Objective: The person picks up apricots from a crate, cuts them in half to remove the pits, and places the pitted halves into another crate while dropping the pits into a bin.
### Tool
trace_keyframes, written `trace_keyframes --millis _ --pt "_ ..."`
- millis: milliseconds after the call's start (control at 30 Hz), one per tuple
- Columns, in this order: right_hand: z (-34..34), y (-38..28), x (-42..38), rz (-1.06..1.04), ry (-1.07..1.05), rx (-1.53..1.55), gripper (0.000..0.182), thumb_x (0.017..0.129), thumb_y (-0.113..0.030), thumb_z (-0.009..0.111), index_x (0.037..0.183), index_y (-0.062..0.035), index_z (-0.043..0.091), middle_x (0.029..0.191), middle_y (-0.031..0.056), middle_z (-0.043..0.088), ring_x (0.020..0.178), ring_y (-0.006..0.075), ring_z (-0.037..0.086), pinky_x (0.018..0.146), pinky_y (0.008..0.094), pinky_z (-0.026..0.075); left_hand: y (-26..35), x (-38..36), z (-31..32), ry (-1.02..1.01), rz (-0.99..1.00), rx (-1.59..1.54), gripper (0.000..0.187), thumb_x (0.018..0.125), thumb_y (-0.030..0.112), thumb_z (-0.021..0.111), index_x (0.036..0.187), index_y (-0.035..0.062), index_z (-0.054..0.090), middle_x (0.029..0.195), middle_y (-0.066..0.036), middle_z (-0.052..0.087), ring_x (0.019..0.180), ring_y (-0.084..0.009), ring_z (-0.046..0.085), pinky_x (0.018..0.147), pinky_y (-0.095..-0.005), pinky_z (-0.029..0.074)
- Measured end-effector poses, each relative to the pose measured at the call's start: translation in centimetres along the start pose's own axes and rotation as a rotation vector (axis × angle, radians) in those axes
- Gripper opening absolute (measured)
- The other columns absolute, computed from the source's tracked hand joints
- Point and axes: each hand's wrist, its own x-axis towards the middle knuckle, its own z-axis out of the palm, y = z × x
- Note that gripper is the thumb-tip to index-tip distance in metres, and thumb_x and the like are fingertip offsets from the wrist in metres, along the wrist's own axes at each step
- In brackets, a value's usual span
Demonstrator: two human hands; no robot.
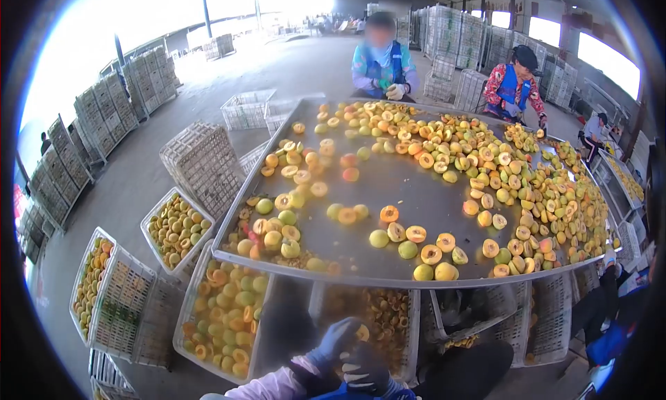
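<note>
My left hand, in a blue-grey glove, is at the bottom centre, its fingers closed on a peach half. Close below it, my right hand wears a darker glove and has its fingers curled; whatever they may hold is hidden. Both hands are above a crate with small brown pieces, perhaps pits, inside. Beyond them, a metal table carries many yellow-green peaches, whole and halved. Several peach halves lie cut side up near the table's front edge.
To the left stand a crate of peaches, two more filled crates and an upturned crate. Across the table are two people in blue vests. Another person's dark-clad leg shows at right. Stacked crates line the hall.
</note>
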Motion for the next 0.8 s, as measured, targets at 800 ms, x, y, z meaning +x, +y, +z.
trace_keyframes --millis 800 --pt "-0.8 1.7 0.2 -0.175 0.103 0.151 0.044 0.1 -0.048 0.042 0.085 -0.007 0.048 0.056 -0.0044 0.037 0.034 0.0015 0.03 0.029 0.0168 0.026 -1.0 -3.2 2.6 0.237 -0.557 -0.894 0.044 0.089 0.015 0.059 0.127 -0.0001 0.042 0.099 -0.012 0.061 0.087 -0.0192 0.058 0.078 -0.0331 0.05"
